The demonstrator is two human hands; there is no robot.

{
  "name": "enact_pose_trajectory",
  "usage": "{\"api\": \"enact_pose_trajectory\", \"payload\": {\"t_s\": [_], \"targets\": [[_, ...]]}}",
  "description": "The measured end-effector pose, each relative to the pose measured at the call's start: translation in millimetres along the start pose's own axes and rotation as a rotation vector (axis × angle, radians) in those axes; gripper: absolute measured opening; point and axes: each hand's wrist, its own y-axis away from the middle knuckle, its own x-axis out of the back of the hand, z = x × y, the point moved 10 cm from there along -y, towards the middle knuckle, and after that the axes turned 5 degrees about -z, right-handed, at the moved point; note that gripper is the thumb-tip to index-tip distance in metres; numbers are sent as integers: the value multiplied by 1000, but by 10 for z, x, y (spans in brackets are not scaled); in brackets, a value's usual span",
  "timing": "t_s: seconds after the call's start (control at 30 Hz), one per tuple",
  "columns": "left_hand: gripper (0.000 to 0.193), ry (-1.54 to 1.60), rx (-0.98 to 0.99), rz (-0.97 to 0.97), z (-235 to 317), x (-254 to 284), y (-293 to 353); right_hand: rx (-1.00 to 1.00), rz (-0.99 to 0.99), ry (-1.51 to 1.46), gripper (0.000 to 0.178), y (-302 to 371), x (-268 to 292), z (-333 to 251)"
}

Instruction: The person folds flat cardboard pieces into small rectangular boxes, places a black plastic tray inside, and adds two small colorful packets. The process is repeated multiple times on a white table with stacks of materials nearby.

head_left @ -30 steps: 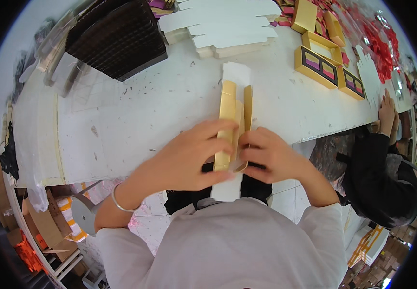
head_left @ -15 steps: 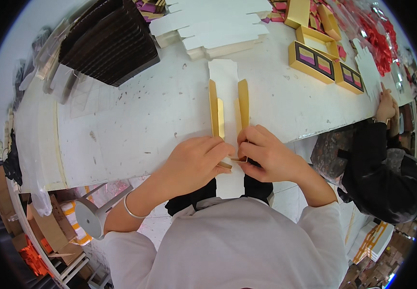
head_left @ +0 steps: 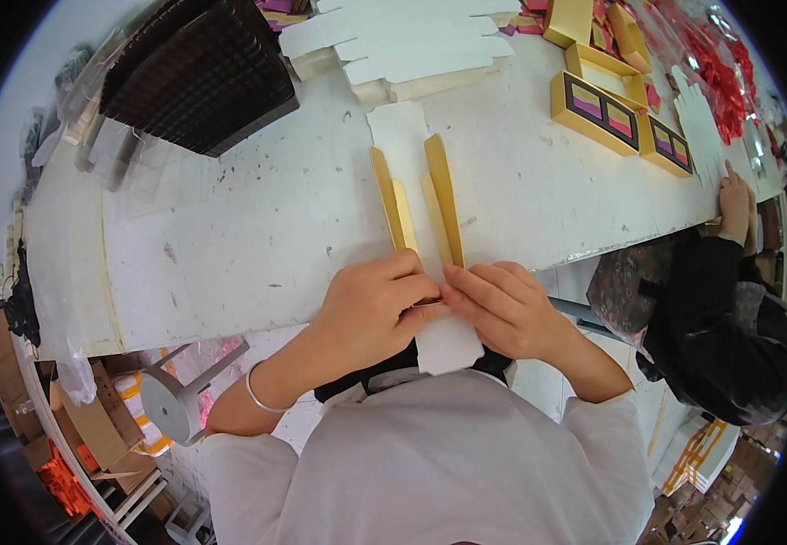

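Note:
A partly folded cardboard box (head_left: 408, 150), white inside and gold on its raised side walls, lies on the table with its near end reaching past the edge toward me. My left hand (head_left: 377, 295) is closed on the near left corner, fingers and thumb pinching the folded flaps. My right hand (head_left: 503, 304) grips the near right corner, its fingertips meeting the left hand's at the middle. The white near flap (head_left: 446, 343) sticks out below both hands. What the fingertips press together is mostly hidden.
Black trays (head_left: 203, 77) stand stacked at the far left. Flat white box blanks (head_left: 403, 41) are piled at the back. Gold boxes (head_left: 598, 111) with coloured packs are at the far right. A co-worker's hand (head_left: 734, 200) touches a blank at right. A grey stool (head_left: 168, 404) stands below the table.
The box has tilted, its far end swinging left. My hands have come together at its near end, and the near flap now angles to the right.

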Motion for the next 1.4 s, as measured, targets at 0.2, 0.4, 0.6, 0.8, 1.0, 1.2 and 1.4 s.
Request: {"api": "enact_pose_trajectory", "payload": {"t_s": [0.2,0.4,0.6,0.8,1.0,1.2,1.4], "targets": [[23,373,-50,-153,-32,64,3,-273,81,-588,32,-119,-11,327],[31,397,169,-59,-219,-22,40,-387,173,-556,37,-11,-56,355],[26,300,125,-53,-97,68,-53,-242,47,-72,31,-96,-7,66],[22,-91,-67,70,181,29,151,-222,-38,135,25,-196,-38,5],[14,-284,-15,13,123,-78,127,-306,-328,-32,15,-249,-201,102],[8,-369,104,-212,45,-83,96,-272,-417,-242,15,-329,-171,207],[15,-377,-153,-268,59,218,-1,-188,-267,183,17,-419,112,368]]}}
